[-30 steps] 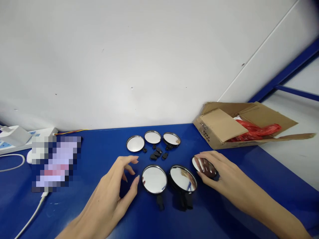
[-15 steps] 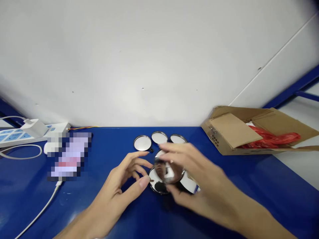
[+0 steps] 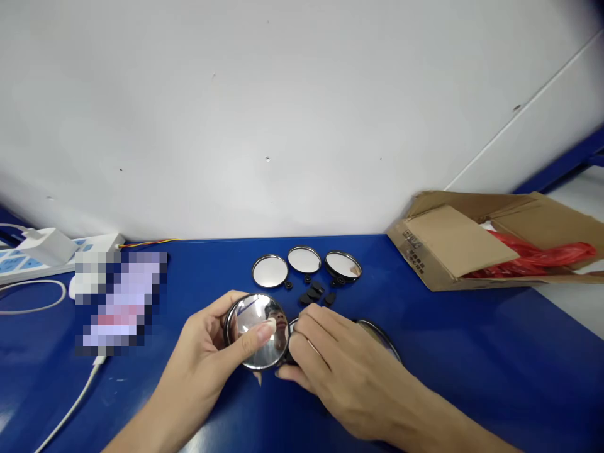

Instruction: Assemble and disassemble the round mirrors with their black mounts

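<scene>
My left hand (image 3: 212,352) is closed around a round convex mirror (image 3: 255,314) with a dark, shiny rim, its thumb lying across the glass. The mirror faces up toward me, tilted. Close against the mirror's right edge, my right hand (image 3: 330,365) has its fingers curled and pressed together; what they pinch is hidden behind the knuckles. Under and behind the right hand, another round mirror (image 3: 380,333) shows in part on the table. A sliver of a further mirror (image 3: 292,325) appears between the two hands.
Three round mirrors lie in a row behind the hands: left (image 3: 270,272), middle (image 3: 304,260) and right (image 3: 343,264). Small black parts (image 3: 315,290) lie before them. A cardboard box (image 3: 427,258) with red plastic (image 3: 533,255) stands right; a phone (image 3: 127,302) and power strip (image 3: 101,245) lie left.
The mirror has passed from my right hand to my left, which has closed on it. My right fingers have curled at its right edge. The small black parts have come into view.
</scene>
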Motion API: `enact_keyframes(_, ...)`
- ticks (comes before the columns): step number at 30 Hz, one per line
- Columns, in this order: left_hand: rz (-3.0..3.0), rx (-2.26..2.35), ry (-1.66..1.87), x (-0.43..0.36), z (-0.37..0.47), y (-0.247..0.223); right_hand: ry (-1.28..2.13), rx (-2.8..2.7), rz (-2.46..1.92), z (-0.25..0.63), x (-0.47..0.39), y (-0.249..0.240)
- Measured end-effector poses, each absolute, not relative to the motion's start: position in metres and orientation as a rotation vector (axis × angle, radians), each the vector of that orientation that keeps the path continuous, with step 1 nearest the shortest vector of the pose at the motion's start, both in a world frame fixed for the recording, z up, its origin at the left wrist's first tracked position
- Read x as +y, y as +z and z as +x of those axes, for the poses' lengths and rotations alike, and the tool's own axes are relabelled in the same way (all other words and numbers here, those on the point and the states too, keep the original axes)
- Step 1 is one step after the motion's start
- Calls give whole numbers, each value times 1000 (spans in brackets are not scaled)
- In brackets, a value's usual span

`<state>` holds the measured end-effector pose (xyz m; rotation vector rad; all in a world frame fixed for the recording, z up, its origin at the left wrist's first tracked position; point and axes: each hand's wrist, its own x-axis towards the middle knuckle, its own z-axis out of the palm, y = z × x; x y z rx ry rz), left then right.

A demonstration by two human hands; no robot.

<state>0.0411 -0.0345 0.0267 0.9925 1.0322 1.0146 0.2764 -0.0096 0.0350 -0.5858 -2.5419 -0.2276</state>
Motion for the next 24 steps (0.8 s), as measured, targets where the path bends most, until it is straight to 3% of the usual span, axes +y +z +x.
enact_keyframes(9,892,837,728,-35,38,36,526,-2649,-410,300,-10,70)
enact_keyframes(14,877,925,726,-35,36,42,1054,-2367,-489,316,1,80)
enact_keyframes(16,896,956,755,-31,33,42,1051,-2186,-661,324,11,80)
enact_keyframes(20,981,1017,820,-20,28,37,730,-2016,-1117,335,33,69)
enact_keyframes(24,982,1112,904,-17,28,34,655,-2067,-1295,336,45,56)
